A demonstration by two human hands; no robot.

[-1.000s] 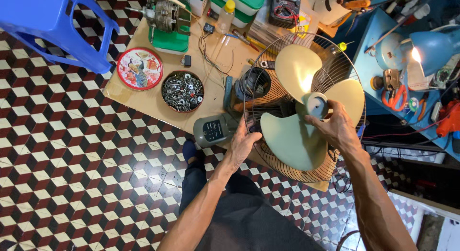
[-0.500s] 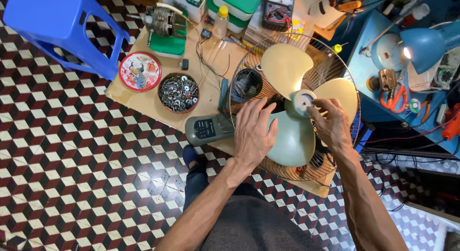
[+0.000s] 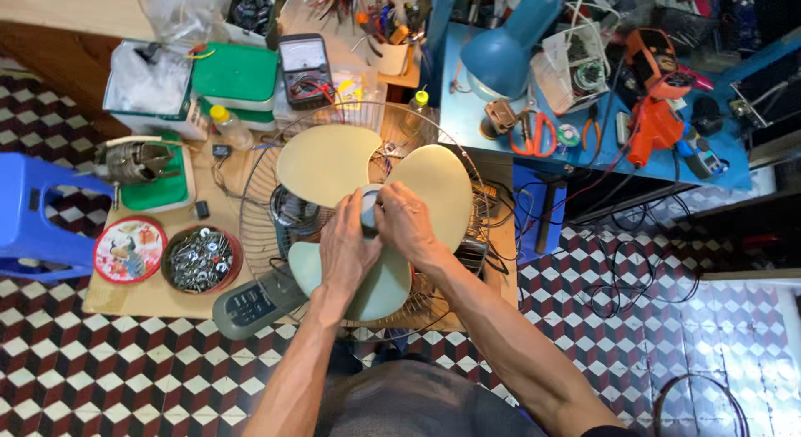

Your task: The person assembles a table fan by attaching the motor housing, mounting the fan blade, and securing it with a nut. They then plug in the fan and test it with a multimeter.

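A pale cream three-bladed fan blade (image 3: 329,161) lies inside a round wire fan guard (image 3: 254,182) on a low wooden board. My left hand (image 3: 346,249) and my right hand (image 3: 406,222) meet at the blade's centre hub (image 3: 368,207), fingers closed around it. The lower blade is partly hidden under my left hand and wrist. A grey control panel of the fan (image 3: 250,303) sticks out at the guard's lower left.
A round tin of screws (image 3: 200,259) and a red lid (image 3: 128,250) sit left of the fan. A blue stool (image 3: 37,212) stands far left. A multimeter (image 3: 306,63), green box (image 3: 236,74), blue lamp (image 3: 505,53), scissors (image 3: 534,136) and an orange tool (image 3: 655,111) lie beyond. Cables trail over the tiled floor.
My left hand has moved from the lower blade up to the hub, joining my right hand. The view has shifted so the fan sits nearer the middle.
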